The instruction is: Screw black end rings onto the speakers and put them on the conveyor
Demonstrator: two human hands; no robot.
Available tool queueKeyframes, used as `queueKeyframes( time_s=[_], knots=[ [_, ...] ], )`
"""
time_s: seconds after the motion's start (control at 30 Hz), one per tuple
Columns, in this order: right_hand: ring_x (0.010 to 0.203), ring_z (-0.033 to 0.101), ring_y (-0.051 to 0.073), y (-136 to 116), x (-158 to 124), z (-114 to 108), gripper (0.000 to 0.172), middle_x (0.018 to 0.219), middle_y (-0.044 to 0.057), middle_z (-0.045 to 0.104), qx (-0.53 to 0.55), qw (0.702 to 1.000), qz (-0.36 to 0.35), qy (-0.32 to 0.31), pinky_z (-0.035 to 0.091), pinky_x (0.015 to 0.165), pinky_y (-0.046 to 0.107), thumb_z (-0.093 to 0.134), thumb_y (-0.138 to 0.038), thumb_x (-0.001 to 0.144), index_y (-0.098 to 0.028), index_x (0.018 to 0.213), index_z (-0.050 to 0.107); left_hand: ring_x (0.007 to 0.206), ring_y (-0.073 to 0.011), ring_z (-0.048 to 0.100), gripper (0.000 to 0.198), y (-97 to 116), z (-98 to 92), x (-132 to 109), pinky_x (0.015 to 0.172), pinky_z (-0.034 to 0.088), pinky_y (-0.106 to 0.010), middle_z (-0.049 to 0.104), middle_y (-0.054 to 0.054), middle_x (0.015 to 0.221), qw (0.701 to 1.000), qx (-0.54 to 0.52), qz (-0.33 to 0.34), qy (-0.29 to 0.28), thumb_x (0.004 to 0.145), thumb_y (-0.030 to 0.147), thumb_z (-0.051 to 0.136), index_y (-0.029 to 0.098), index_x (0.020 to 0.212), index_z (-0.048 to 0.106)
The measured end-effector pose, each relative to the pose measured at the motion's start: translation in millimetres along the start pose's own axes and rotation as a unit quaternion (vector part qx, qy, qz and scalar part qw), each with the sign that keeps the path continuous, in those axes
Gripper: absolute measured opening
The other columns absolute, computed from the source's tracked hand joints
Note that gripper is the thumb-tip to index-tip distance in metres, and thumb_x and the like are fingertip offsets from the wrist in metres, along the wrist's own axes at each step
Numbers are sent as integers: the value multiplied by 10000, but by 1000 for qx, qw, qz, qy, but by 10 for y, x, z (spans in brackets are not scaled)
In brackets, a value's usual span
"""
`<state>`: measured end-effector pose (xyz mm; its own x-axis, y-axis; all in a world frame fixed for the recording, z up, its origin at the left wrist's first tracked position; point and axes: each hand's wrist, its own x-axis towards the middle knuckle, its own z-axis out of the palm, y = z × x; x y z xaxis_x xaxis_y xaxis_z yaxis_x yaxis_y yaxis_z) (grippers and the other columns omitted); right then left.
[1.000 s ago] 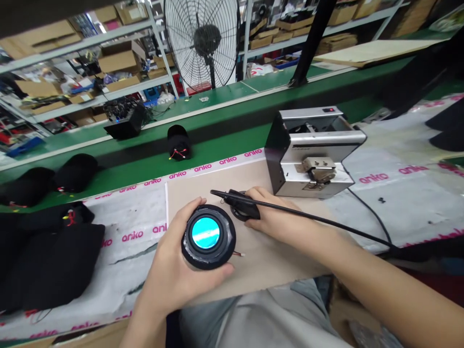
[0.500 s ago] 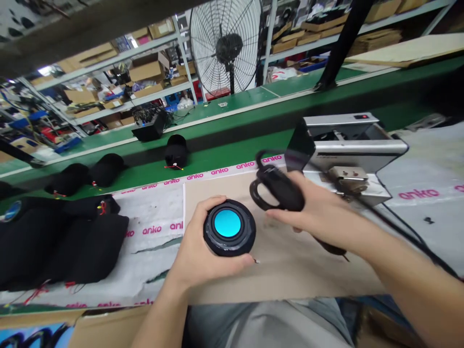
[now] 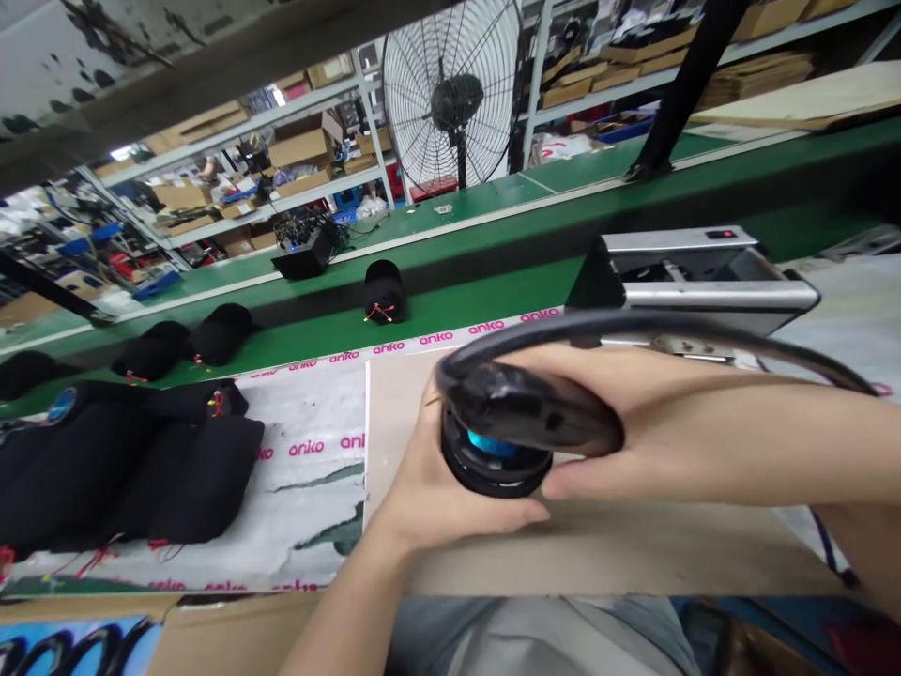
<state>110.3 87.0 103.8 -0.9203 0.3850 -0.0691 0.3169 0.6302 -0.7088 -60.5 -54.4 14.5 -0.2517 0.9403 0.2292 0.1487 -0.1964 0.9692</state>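
My left hand [image 3: 440, 502] is wrapped round a black cylindrical speaker [image 3: 499, 477], which has a shiny blue disc in its upward-facing end. Over that end, my right hand [image 3: 619, 399] grips a rounded black corded tool [image 3: 525, 404]. The tool covers most of the blue disc, and its underside is hidden; I cannot tell whether it presses on the speaker. A thick black cable [image 3: 654, 324] loops from the tool across my right wrist. Both hands are above a brown cardboard sheet [image 3: 605, 545].
Several black cloth-covered cylinders with red wires [image 3: 190, 469] lie to the left. Another black cylinder [image 3: 384, 291] is on the green conveyor [image 3: 471, 272]. A metal-cased machine [image 3: 710, 291] sits at the right. A large fan [image 3: 454, 99] stands behind.
My right hand has brought the black tool left and over the speaker, turning it so its ring no longer shows. The cable now arches over my wrist. The view has shifted slightly.
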Motion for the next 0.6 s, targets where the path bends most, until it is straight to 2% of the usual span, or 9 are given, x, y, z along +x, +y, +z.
queueKeyframes(
  time_s=[0.1, 0.17, 0.27, 0.33, 0.4, 0.47, 0.6],
  knots=[
    [998, 738, 177, 69, -36, 6, 850, 1221, -42, 759, 49, 997, 38, 37, 602, 710, 182, 864, -414, 661, -379, 1482, 647, 1448, -420, 651, 1252, -58, 9, -13, 1183, 579, -597, 667, -129, 1545, 1000, -14, 10, 5, 514, 500, 1106, 341, 1570, 452],
    [974, 710, 174, 97, -50, 42, 851, 1173, -29, 761, 73, 995, 57, 46, 601, 763, 200, 859, -427, 668, -356, 1488, 643, 1483, -406, 626, 1263, -85, 7, -23, 1218, 553, -572, 638, -145, 1581, 1000, -4, 10, 2, 537, 503, 1099, 310, 1582, 416],
    [925, 699, 167, 100, -70, 114, 842, 1100, -35, 770, 79, 991, 96, 46, 570, 738, 202, 860, -443, 657, -359, 1467, 646, 1488, -393, 626, 1213, -78, 9, -26, 1240, 533, -545, 607, -165, 1612, 1000, 11, 8, -3, 586, 480, 1082, 277, 1571, 404],
    [901, 704, 167, 87, -92, 160, 846, 1069, -55, 774, 79, 986, 127, 69, 559, 712, 205, 869, -443, 629, -399, 1445, 647, 1491, -389, 623, 1217, -49, 19, -26, 1250, 518, -545, 603, -169, 1614, 1000, 15, 6, -3, 612, 461, 1072, 272, 1587, 368],
    [805, 686, 171, 80, -118, 207, 850, 969, -66, 767, 80, 981, 149, 91, 544, 639, 223, 905, -468, 585, -437, 1399, 663, 1489, -390, 623, 1272, -16, 36, -29, 1276, 484, -555, 625, -163, 1588, 1000, 18, 6, -4, 621, 461, 1067, 270, 1624, 308],
    [788, 692, 193, 87, -137, 262, 822, 940, -64, 763, 82, 979, 156, 100, 557, 610, 253, 941, -498, 547, -449, 1331, 698, 1477, -394, 633, 1351, 9, 56, -41, 1284, 474, -553, 642, -157, 1565, 1000, 20, -1, -3, 620, 465, 1069, 271, 1668, 237],
    [1016, 722, 208, 119, -142, 356, 735, 1132, -82, 764, 100, 981, 132, 99, 653, 856, 300, 956, -463, 591, -485, 1289, 725, 1435, -380, 669, 1484, 1, 84, -79, 1237, 526, -513, 633, -154, 1572, 1000, 15, -10, 2, 626, 459, 1074, 298, 1724, 90]
  ],
)
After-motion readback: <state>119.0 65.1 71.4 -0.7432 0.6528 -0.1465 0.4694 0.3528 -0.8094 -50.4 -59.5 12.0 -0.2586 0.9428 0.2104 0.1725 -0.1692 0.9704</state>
